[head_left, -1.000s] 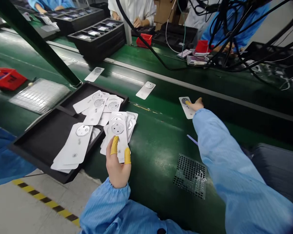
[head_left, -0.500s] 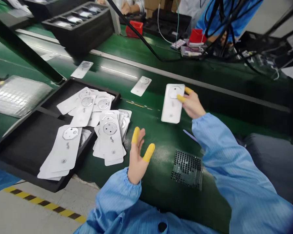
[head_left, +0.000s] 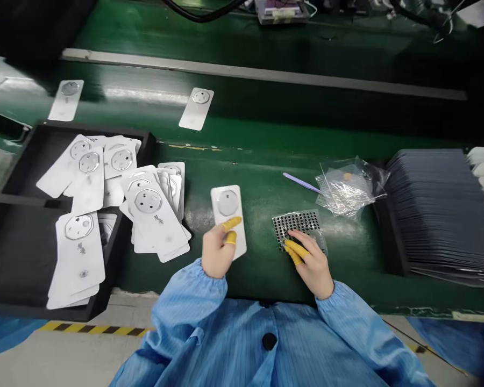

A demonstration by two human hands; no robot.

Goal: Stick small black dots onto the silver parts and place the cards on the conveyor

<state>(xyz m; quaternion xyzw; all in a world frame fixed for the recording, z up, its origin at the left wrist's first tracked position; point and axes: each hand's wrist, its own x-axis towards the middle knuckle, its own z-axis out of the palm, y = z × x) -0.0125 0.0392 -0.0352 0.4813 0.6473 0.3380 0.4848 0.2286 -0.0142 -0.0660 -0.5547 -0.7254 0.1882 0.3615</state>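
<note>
"Where is the left hand (head_left: 218,252)?"

"At the middle of the frame, over the lower part of a white card (head_left: 228,202). Thumb and forefinger, both in yellow covers, lie across its face. I can't tell whether they grip it or just rest there."

"And the card itself?"

"Flat or nearly so over the green table (head_left: 258,156), its round grey patch toward the top of the frame."

"What about the right hand (head_left: 315,271)?"

"Right of centre, its fingertips drawn close together on a sheet of black dots (head_left: 300,219). Whether a dot is pinched between them, I can't tell."

"Anything near that?"

"Above the sheet, a purple stick (head_left: 300,181) points toward a clear plastic bag (head_left: 349,191). A stack of dark sheets (head_left: 443,209) fills the right side."

"And on the left?"

"A pile of cards (head_left: 157,226) beside a black tray (head_left: 20,242), with more cards (head_left: 78,252) in the tray. Another card (head_left: 196,110) lies alone at upper centre."
</note>
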